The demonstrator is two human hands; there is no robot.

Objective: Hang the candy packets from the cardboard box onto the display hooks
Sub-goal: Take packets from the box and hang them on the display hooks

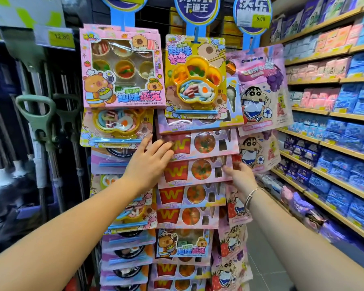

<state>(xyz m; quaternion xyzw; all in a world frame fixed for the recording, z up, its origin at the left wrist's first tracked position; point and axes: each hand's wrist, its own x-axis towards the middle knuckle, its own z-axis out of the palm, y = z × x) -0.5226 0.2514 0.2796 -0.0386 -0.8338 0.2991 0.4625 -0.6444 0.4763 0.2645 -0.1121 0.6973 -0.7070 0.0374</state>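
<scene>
the left hand (149,162) is laid with straight, spread fingers on the left edge of a candy packet (200,170), a pink card printed with a red fries box marked "w" and a round window of orange sweets. the fingertips reach onto a like packet (206,143) just above. the right hand (239,176) is set at the first packet's right edge with its thumb on the front. the remaining fingers are blurred, so whether the edge is pinched cannot be told. a silver bracelet (251,194) is worn on the right wrist.

the packet is found in the middle column of a hanging display, overlapped from above by its twin and overlapping more of the same below. above them a yellow paw-tray packet (195,80) is hung, with a pink steamer-basket box (122,66) at upper left. cartoon-boy bags (259,91) are hung in the right column. round blue signs (197,9) are fixed on top, one bearing a yellow "5.00" tag (260,18). shelves (324,145) of blue and pink packs are seen to the right, mop handles (37,116) to the left.
</scene>
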